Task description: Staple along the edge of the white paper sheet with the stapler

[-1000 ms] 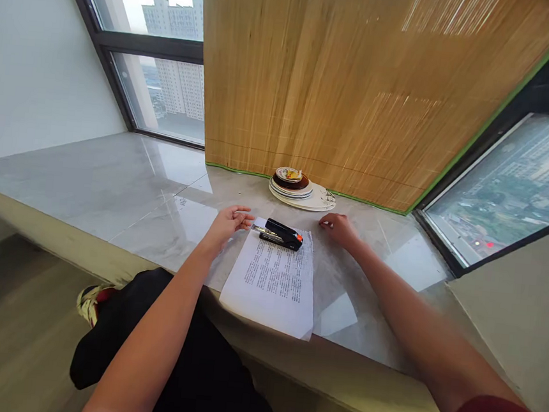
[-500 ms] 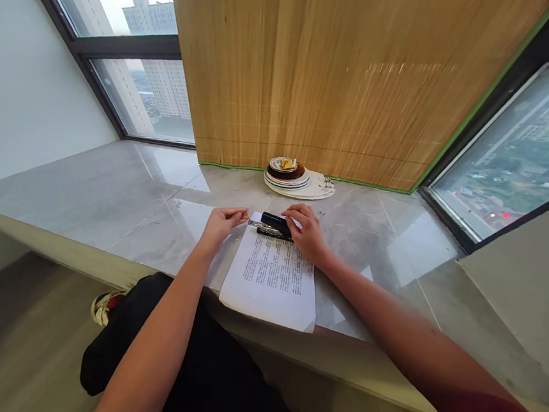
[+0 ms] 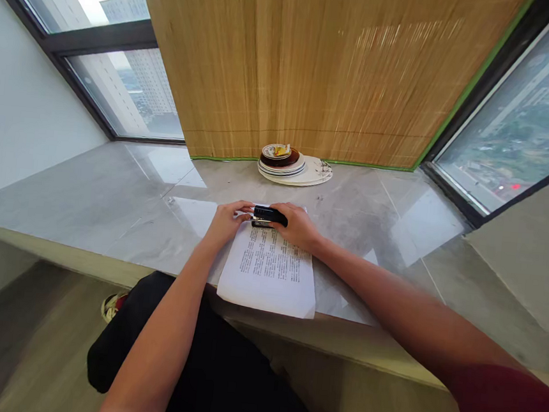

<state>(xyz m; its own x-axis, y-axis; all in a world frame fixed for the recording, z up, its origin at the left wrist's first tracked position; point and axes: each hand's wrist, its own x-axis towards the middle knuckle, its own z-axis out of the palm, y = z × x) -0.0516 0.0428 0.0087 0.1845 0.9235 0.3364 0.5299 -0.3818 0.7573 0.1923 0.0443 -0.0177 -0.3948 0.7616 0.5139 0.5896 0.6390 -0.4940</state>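
A sheaf of printed paper (image 3: 268,273) lies on a grey marble sill (image 3: 112,192) in front of me. A black stapler (image 3: 266,216) sits at the paper's far edge. My right hand (image 3: 296,227) is wrapped over the stapler's right end and grips it. My left hand (image 3: 227,221) rests on the paper's far left corner with its fingers curled, the fingertips touching the stapler's metal nose. Both forearms reach in from the lower edge.
A stack of plates (image 3: 290,167) with a small dish on top stands farther back, against a bamboo blind (image 3: 315,68). Windows (image 3: 517,118) flank the blind. The sill's front edge (image 3: 82,260) drops to a wooden floor; my black-clad lap lies below it.
My right hand came in from the right and closed over the stapler, then slid it left to the paper's top corner. My left hand closed in on the stapler's nose. The camera tilted.
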